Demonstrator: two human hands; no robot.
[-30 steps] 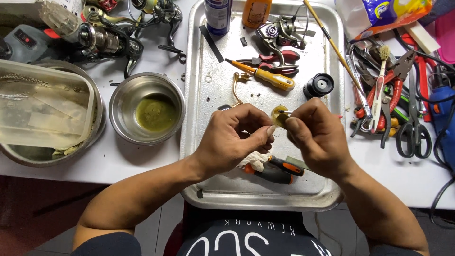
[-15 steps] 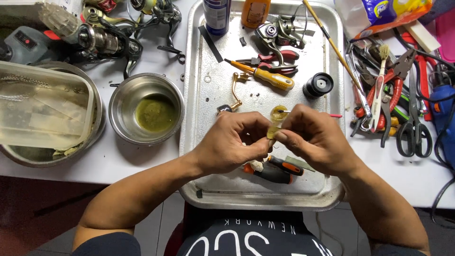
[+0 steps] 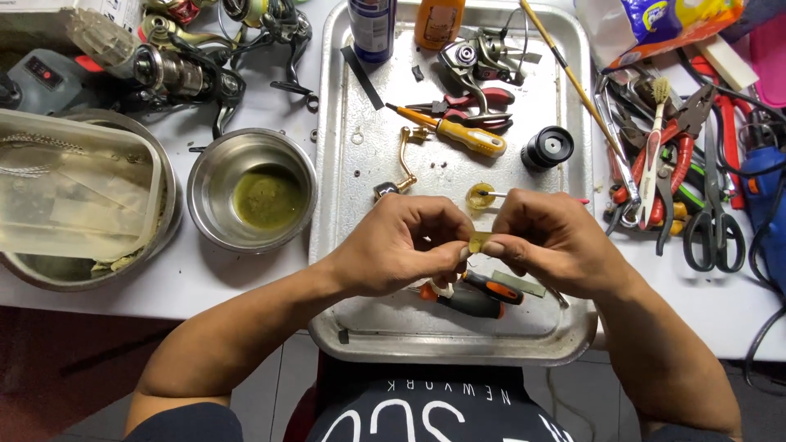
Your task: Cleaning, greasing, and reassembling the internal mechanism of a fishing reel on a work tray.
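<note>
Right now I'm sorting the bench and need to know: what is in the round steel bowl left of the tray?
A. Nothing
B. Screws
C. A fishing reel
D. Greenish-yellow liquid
D: the steel bowl, left of the metal tray, holds a pool of greenish-yellow liquid at its bottom.

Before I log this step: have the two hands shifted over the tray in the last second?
Yes. The left hand and right hand have dropped toward the near edge of the metal tray, away from the yellow-handled screwdriver, pinching a small yellowish part.
</note>
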